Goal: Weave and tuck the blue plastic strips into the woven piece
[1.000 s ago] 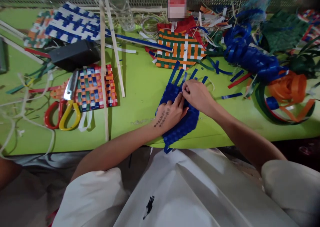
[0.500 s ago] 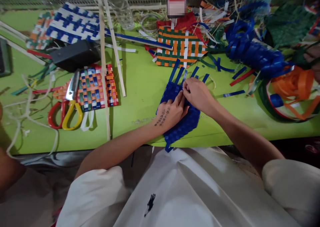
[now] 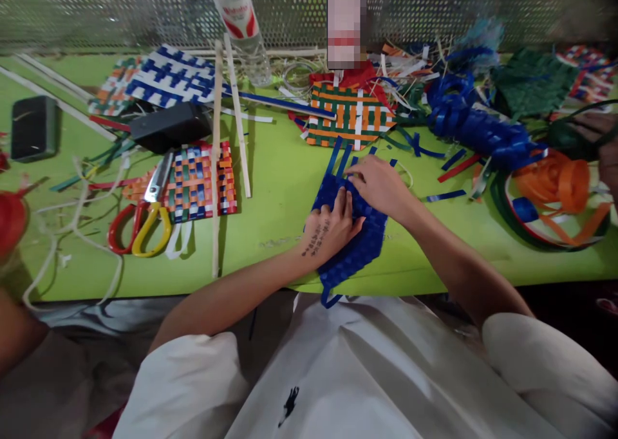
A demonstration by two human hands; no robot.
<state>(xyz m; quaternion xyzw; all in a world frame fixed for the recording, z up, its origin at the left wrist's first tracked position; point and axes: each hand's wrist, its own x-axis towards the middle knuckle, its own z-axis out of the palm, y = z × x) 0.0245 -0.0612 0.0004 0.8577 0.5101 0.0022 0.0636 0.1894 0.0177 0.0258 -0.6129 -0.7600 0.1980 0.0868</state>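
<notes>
Clearly the blue woven mat (image 3: 355, 242) at lower centre is mostly plaited, only loose strip ends (image 3: 338, 156) at its top edge left unwoven, while the left hand (image 3: 333, 223) presses it flat, fingers spread narrowly, and the right hand (image 3: 383, 185) pinches those ends.

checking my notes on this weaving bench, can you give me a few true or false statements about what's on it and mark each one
1. Both hands rest on the blue woven mat. True: the left hand presses it flat and the right hand works at its far edge.
2. The scissors have one red and one yellow handle. True.
3. The table is white. False: it is bright green.
4. The right hand holds the scissors. False: they lie apart, to the left by a multicoloured woven piece.
5. A clear bottle stands at the back. True.
</notes>
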